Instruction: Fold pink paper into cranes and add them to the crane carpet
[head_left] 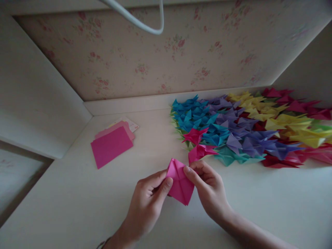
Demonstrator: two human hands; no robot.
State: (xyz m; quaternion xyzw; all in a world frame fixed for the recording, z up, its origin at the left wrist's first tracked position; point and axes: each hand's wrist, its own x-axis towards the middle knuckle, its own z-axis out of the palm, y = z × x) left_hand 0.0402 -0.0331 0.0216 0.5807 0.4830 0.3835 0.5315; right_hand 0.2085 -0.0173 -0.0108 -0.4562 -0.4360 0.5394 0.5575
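A pink origami paper [181, 185], folded into a creased diamond, is held up between both hands above the white tabletop. My left hand [150, 197] pinches its left edge, thumb on the front face and the fingers behind, mostly hidden. At the upper right edge, my right hand [211, 188] grips the paper between thumb and curled fingers. Just beyond the right hand lies a folded pink paper crane [201, 152], with another pink crane [195, 136] behind it.
Rows of folded cranes in blue [193, 116], purple [251, 138], yellow [285, 122] and red cover the right back of the table [77, 207]. Flat pink sheets [112, 147] are stacked at left. A white cable [140, 24] hangs before the flowered back panel [155, 65].
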